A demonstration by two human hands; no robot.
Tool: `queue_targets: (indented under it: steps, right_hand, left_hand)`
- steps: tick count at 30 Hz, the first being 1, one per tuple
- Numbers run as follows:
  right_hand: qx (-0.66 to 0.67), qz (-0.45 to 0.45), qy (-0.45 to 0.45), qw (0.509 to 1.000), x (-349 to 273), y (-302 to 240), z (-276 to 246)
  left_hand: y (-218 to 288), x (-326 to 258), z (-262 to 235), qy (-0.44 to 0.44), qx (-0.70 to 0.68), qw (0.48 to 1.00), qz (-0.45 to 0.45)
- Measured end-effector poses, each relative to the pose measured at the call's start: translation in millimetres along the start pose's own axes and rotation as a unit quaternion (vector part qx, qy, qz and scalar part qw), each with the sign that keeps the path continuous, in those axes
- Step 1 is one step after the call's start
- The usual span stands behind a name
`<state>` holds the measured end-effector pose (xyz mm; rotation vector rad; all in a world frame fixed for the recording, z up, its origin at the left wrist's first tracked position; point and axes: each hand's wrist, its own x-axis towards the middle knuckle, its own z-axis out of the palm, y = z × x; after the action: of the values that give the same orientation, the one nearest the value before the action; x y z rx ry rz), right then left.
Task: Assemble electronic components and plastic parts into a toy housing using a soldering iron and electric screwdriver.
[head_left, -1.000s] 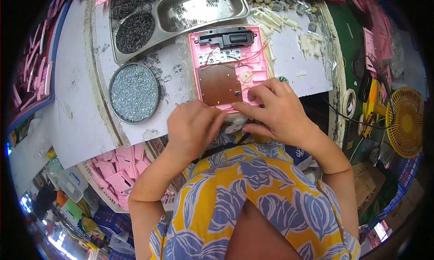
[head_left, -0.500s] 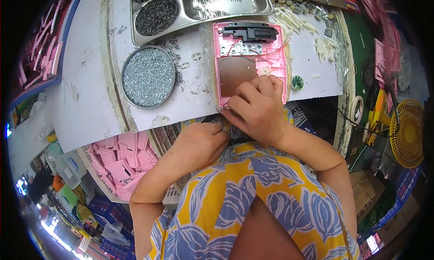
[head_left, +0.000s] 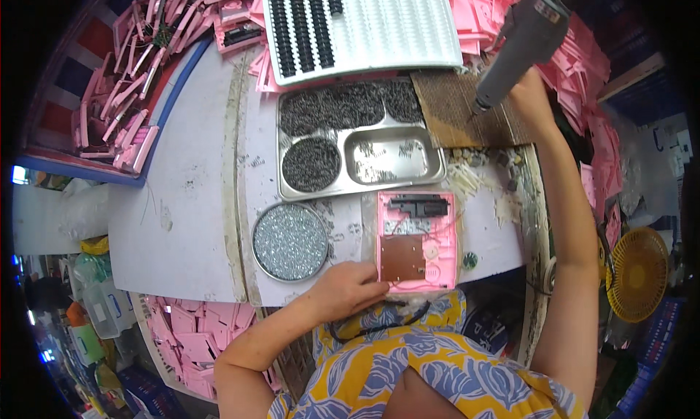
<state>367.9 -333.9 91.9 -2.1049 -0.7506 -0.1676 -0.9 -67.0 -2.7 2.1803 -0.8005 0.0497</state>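
Observation:
At the table's front edge lies a pink plastic housing (head_left: 450,262) with a brown board (head_left: 401,257), a black module (head_left: 417,205) and thin wires in it. My left hand (head_left: 354,289) is at its lower left corner, fingers curled together against the edge. My right arm stretches far forward on the right. My right hand (head_left: 531,97) is beside and partly behind a grey electric screwdriver (head_left: 521,49), whose tip points down over a brown corrugated sheet (head_left: 456,98). The screwdriver hides the fingers of that hand, so their grip does not show.
Left of the housing stands a round tin (head_left: 290,242) of small silvery parts. Behind is a metal tray (head_left: 388,158) with dark springs and screws, then a white ribbed tray (head_left: 397,33) with rows of black parts. Pink pieces fill a crate (head_left: 157,353); a yellow fan (head_left: 638,273) is right.
My right hand has left the housing and reached forward to the screwdriver. My left hand has moved to the housing's corner. The view has shifted, bringing the table's far side in.

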Motion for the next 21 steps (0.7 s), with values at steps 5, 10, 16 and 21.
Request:
queue_targets:
  steps: [5, 10, 16, 21]
  right_hand:
    - [-0.091, -0.242, -0.149, 0.955, 145, -39, 86]
    - [-0.227, -0.375, -0.091, 0.894, 192, -48, 155]
    - [-0.238, -0.378, -0.05, 0.893, 204, -44, 192]
    - [-0.318, -0.397, -0.039, 0.86, 236, -36, 170]
  left_hand:
    - [0, 7, -3, -0.027, -0.007, 0.999, -0.018]
    - [5, 6, -8, -0.076, 0.017, 0.997, -0.027]
    - [7, -1, -3, -0.03, -0.003, 0.998, -0.051]
    - [4, 10, -4, -0.018, 0.006, 1.0, -0.015]
